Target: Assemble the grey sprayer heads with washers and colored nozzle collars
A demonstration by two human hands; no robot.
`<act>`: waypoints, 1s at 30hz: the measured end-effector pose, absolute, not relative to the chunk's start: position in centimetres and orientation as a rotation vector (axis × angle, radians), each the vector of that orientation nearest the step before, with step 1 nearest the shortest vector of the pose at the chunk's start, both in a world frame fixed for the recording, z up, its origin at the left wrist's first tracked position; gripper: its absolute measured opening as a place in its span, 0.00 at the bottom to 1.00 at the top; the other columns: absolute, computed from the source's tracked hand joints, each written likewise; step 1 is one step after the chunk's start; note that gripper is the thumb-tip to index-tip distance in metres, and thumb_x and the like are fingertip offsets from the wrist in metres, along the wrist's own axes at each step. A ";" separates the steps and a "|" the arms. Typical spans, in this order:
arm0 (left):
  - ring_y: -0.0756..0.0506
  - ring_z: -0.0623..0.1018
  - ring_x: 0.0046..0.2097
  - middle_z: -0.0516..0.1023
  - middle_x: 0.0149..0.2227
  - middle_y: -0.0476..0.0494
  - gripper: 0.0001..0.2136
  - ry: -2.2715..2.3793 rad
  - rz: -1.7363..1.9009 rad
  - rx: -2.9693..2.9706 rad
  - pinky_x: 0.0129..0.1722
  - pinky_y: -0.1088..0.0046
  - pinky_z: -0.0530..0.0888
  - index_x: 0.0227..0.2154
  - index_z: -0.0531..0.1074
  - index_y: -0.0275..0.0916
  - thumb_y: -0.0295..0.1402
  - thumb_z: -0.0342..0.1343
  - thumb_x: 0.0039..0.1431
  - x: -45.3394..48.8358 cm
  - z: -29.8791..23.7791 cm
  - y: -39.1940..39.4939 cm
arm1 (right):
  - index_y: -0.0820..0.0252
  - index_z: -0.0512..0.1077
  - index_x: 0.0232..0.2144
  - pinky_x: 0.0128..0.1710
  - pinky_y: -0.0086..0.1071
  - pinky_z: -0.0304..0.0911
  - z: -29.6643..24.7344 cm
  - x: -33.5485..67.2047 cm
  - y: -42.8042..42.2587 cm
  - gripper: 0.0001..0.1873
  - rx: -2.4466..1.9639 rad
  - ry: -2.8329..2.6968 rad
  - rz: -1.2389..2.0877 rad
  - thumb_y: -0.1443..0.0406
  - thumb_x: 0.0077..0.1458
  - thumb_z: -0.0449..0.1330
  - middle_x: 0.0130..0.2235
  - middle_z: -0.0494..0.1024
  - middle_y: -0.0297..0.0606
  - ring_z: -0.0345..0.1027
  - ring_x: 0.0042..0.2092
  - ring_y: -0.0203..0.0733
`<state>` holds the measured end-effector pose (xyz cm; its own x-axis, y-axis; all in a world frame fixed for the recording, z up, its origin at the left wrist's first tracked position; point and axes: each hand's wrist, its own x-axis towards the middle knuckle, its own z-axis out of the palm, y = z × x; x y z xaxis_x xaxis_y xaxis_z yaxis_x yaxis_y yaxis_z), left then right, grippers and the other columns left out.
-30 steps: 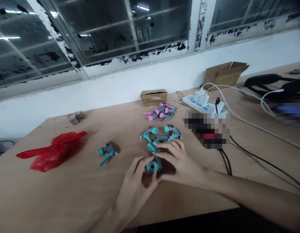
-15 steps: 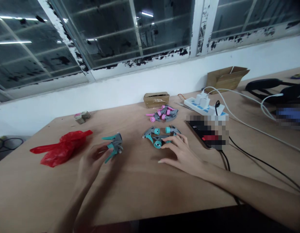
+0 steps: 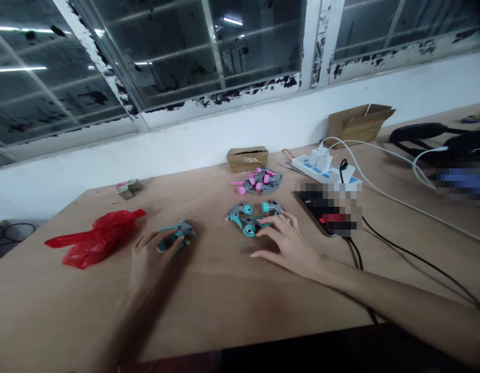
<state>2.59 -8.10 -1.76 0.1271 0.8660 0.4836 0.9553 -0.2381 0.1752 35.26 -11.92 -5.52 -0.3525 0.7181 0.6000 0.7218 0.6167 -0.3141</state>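
Note:
My left hand is low over the table with its fingers and thumb closed around grey-and-teal trigger spray heads. They overlap, and I cannot tell how many there are. Right of centre, my right hand rests with fingers spread and thumb apart. Its fingertips overlap the edge of a loose group of grey-and-teal trigger spray heads; whether they press on one is hidden. Behind that group lies a small heap of grey-and-pink trigger spray heads.
A red plastic bag lies at left, with small blocks behind it. A small cardboard box stands by the wall. At right are a phone, a power strip, cables and an open carton.
My left hand has lowered the teal spray heads toward the table, and its fingers now cover more of them. My right hand stays by the teal group, nearly unmoved.

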 end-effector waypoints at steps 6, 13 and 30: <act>0.36 0.74 0.43 0.76 0.39 0.40 0.14 -1.647 -0.588 -2.138 0.51 0.50 0.62 0.40 0.73 0.40 0.43 0.51 0.57 3.6 -1.6 -7.6 | 0.60 0.69 0.39 0.57 0.50 0.42 -5.7 35.3 -11.7 0.21 -1.142 -2.124 -0.034 0.50 0.53 0.56 0.47 0.69 0.44 0.60 0.53 0.46; 0.41 0.72 0.45 0.72 0.40 0.42 0.11 -1.388 -0.787 -2.451 0.48 0.62 0.68 0.41 0.70 0.39 0.39 0.50 0.59 10.7 -1.1 -9.1 | 0.59 0.68 0.42 0.57 0.50 0.43 -6.0 36.0 -10.9 0.25 -1.204 -2.122 -0.079 0.47 0.51 0.56 0.49 0.68 0.46 0.57 0.55 0.49; 0.40 0.73 0.39 0.75 0.35 0.41 0.09 -1.216 -0.800 -2.460 0.38 0.63 0.67 0.38 0.69 0.37 0.35 0.53 0.56 16.7 -2.6 -8.6 | 0.60 0.57 0.56 0.59 0.53 0.37 -5.9 36.8 -9.6 0.48 -1.122 -2.164 0.002 0.38 0.39 0.57 0.54 0.64 0.50 0.54 0.58 0.54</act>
<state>16.74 -8.57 -2.55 0.4917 0.6396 0.5908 0.7960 -0.6053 -0.0072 36.81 -9.64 -5.94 -0.3889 0.7204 0.5743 0.7194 0.6269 -0.2993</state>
